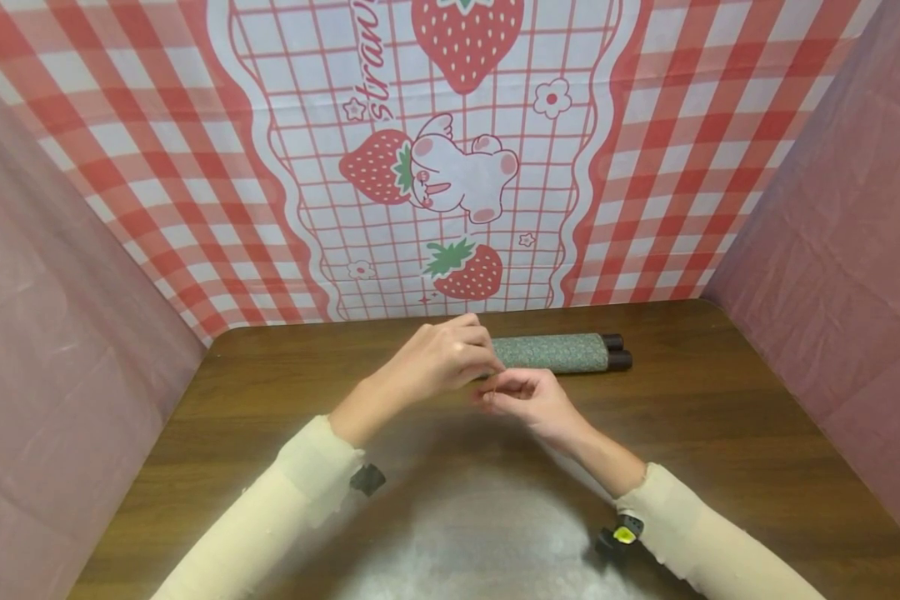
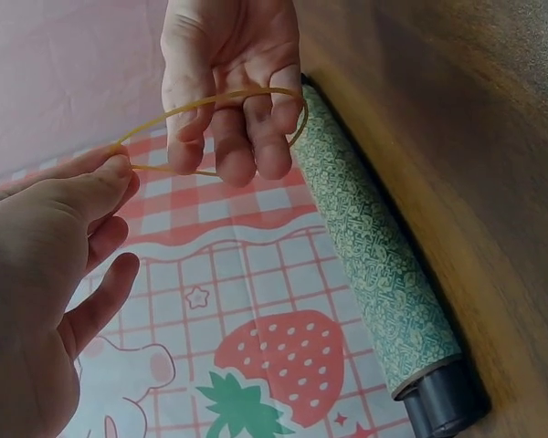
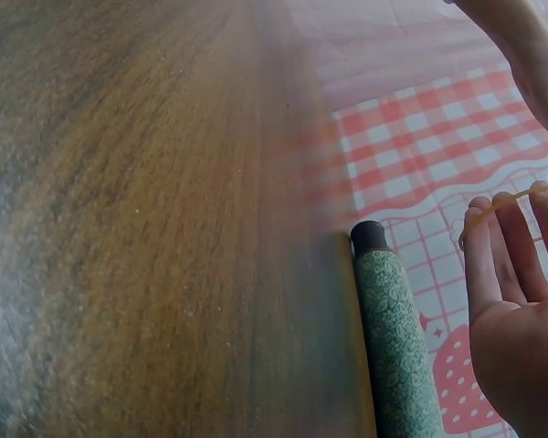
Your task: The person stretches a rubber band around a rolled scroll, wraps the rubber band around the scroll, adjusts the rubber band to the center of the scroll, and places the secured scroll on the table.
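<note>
A thin yellow-brown rubber band (image 2: 247,92) is stretched into a loop between my two hands. My left hand (image 1: 446,354) pinches one end of it between thumb and forefinger. Around the fingers of my right hand (image 1: 543,407) runs the other end, and those fingers are extended and slightly bent in the left wrist view. Just behind the hands lies a rolled scroll (image 1: 558,353) in green floral cloth, with dark rod ends (image 1: 617,360) showing on its right. My left hand hides the scroll's left part in the head view.
The scroll lies along the back of a brown wooden table (image 1: 690,433). Behind it hangs a red-and-white checked cloth (image 1: 660,183) printed with strawberries. Pink cloth walls (image 1: 832,250) stand on both sides. Small dark devices (image 1: 367,479) sit at both sleeve cuffs.
</note>
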Tool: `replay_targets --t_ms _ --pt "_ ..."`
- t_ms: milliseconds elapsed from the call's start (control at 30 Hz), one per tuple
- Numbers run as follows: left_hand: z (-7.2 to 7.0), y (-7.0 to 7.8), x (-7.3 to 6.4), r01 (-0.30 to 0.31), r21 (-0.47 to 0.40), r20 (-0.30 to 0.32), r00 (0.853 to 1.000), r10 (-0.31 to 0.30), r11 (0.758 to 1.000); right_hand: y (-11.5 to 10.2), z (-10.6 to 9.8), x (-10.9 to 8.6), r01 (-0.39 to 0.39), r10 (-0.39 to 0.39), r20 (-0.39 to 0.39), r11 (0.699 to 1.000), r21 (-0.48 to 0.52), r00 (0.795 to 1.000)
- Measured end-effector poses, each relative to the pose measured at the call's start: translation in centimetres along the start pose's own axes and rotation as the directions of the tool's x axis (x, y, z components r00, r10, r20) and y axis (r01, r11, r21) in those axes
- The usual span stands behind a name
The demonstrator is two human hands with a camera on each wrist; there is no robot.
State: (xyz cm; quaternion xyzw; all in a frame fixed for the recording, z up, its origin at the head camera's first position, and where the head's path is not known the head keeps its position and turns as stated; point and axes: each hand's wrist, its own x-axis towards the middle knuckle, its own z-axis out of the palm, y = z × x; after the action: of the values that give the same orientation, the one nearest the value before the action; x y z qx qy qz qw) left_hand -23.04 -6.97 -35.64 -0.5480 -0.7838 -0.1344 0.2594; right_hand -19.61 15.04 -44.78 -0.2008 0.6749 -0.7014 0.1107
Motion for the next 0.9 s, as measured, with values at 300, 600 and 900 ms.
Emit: replay_targets --t_ms 300,600,900 --pt "0.18 0.06 -0.06 0.001 -0.003 0.002 1.000 -0.001 1.000 0.03 -0.11 0.05 0.011 -0.011 -0.005 1.000 -0.015 1.000" --pt "0.26 -0.02 0.08 0.011 -0.013 -0.004 1.000 -0.011 1.000 0.01 0.01 0.10 0.016 -0.016 0.013 1.000 0.000 1.000" --pt "0.31 0.06 0.14 -0.011 0.000 -0.024 1.000 0.011 1.000 -0.25 0.06 0.16 0.028 -0.028 0.012 1.000 -0.008 1.000"
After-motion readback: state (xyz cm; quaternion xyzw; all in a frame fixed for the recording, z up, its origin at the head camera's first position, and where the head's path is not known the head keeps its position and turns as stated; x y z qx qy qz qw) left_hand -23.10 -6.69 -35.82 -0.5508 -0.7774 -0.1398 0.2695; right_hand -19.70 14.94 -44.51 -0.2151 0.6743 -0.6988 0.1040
